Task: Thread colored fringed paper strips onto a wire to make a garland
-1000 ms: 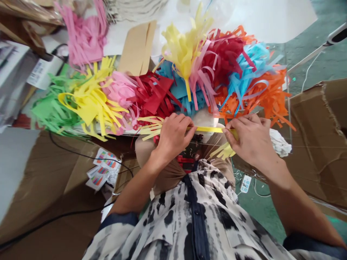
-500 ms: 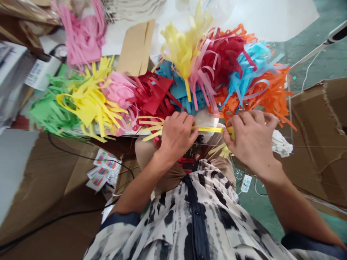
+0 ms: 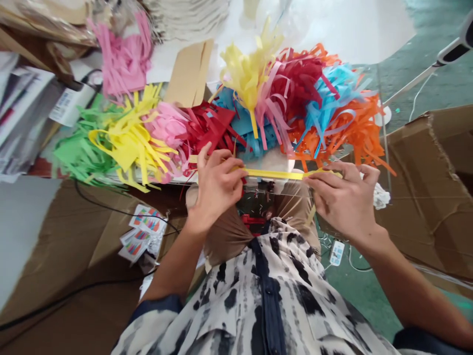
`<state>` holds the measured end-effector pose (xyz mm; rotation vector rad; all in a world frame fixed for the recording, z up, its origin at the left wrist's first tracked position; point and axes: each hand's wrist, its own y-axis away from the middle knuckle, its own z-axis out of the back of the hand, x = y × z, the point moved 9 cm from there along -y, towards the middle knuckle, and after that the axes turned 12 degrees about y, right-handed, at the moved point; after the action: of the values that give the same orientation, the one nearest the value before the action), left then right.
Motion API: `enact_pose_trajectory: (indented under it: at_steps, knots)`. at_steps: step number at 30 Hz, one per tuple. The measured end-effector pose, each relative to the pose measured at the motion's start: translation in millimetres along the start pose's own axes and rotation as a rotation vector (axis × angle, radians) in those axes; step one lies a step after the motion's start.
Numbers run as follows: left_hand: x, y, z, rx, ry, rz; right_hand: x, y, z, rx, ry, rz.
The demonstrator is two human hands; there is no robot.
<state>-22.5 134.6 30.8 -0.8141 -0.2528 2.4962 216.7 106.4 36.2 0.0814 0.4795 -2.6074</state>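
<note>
Stretching a yellow paper strip [image 3: 273,173] taut, the left hand [image 3: 218,185] and right hand [image 3: 343,197] each pinch one end; uneven pulling could tear it.

Paper fringes [image 3: 254,113] ahead of left hand [image 3: 218,190] and right hand [image 3: 343,199], yellow strip [image 3: 273,173] across the gap, cardboard box [image 3: 417,197] rightward

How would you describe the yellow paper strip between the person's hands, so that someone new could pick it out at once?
Start at the heap of fringed coloured paper in front of the person. Along its near edge, the left hand and right hand hold a thin yellow paper strip level between them. Unlike the loose fringes nearby, it runs straight from hand to hand.
</note>
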Motion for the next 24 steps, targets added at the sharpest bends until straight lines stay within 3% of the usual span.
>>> enact_pose_trajectory:
  at_steps: [3, 5, 7, 10, 18, 24]
  knots:
    - [-33.0, -10.1, -8.2, -0.051, -0.077, -0.160, 1.8, -6.3, -1.1, 0.031, 0.027, -0.019]
    - [-53.4, -19.4, -32.2, 0.048, -0.080, -0.249, 3.8, -11.9, -0.9, 0.045, 0.039, -0.026]
    - [-60.3, -27.8, -52.0, 0.131, -0.088, -0.251, 5.5, -17.4, -0.1, 0.054, 0.038, -0.032]
    - [-57.1, -34.8, -61.8, 0.157, -0.107, -0.217, 10.0, -25.4, 0.0, 0.056, 0.017, -0.038]
    - [-44.6, -36.3, -64.6, 0.181, -0.100, -0.164, 14.9, -36.0, -19.9, 0.106, -0.029, -0.034]
    - [-24.2, -35.9, -51.3, 0.159, -0.013, -0.046, -1.9, -31.8, -26.6, 0.113, -0.153, -0.149]
